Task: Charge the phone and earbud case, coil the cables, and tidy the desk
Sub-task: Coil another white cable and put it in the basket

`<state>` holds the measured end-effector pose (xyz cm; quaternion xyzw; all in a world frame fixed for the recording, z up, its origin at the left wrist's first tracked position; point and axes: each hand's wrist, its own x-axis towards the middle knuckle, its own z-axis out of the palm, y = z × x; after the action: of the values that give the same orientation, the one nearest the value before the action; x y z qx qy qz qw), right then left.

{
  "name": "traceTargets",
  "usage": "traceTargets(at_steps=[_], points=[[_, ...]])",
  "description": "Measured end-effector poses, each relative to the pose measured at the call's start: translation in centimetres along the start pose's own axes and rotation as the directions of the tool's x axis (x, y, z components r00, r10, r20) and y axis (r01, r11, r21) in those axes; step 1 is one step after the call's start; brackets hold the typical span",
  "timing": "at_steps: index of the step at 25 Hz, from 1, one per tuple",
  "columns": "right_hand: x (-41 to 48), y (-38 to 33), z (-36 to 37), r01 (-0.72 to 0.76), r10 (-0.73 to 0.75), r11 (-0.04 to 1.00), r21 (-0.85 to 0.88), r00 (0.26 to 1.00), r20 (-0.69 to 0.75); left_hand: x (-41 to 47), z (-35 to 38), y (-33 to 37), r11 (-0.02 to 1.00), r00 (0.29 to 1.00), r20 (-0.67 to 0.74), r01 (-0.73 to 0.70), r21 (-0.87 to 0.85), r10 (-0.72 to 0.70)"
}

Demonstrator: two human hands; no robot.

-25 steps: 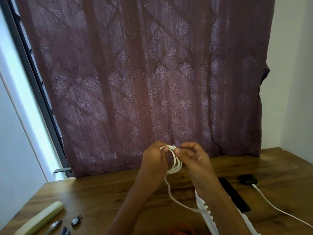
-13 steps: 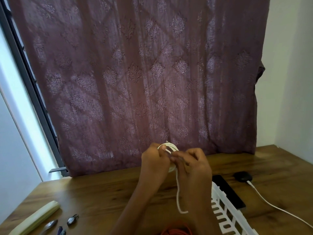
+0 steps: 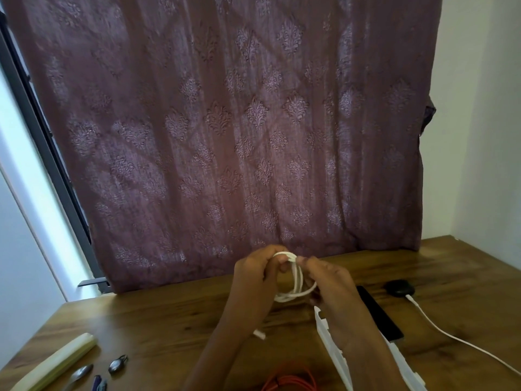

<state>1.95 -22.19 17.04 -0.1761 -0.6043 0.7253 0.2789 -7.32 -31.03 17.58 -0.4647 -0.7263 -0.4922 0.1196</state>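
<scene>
A white cable (image 3: 296, 289) is wound into a small coil held above the wooden desk (image 3: 169, 320). My left hand (image 3: 255, 273) grips the coil at its top. My right hand (image 3: 328, 280) pinches the coil's top and right side. The cable's white plug end (image 3: 259, 334) hangs loose below my left wrist. A black phone (image 3: 379, 317) lies flat to the right, partly hidden by my right forearm. A black earbud case (image 3: 399, 287) sits further right with a white cable (image 3: 456, 338) plugged into it. An orange cable (image 3: 290, 382) lies coiled at the bottom edge.
A white slotted tray (image 3: 327, 334) stands under my right forearm. At the lower left lie a cream-coloured long case (image 3: 56, 362), a spoon (image 3: 80, 372), a small dark metal object (image 3: 117, 365) and pen ends (image 3: 98, 385). A maroon curtain (image 3: 225, 136) hangs behind the desk.
The hanging length of white cable has been drawn up into the coil, leaving only the plug end loose. My right hand has shifted to the coil's right side.
</scene>
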Motion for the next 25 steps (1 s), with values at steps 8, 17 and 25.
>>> traceTargets(at_steps=[8, 17, 25], points=[[0.3, -0.6, -1.2, 0.104, -0.109, 0.989, 0.106, 0.993, 0.039, 0.9, -0.4, -0.1, 0.992, 0.975, -0.188, -0.106, 0.075, 0.119], [2.5, -0.2, -1.6, 0.328, -0.516, 0.720, -0.611, 0.843, -0.156, 1.1, -0.9, 0.4, 0.946, 0.952, -0.144, 0.233, -0.224, -0.269], [2.6, -0.3, -0.8, 0.199, -0.184, 0.978, 0.065, 0.965, -0.187, 0.3, -0.7, 1.5, 0.677, 0.861, 0.269, 0.506, -0.535, -0.431]])
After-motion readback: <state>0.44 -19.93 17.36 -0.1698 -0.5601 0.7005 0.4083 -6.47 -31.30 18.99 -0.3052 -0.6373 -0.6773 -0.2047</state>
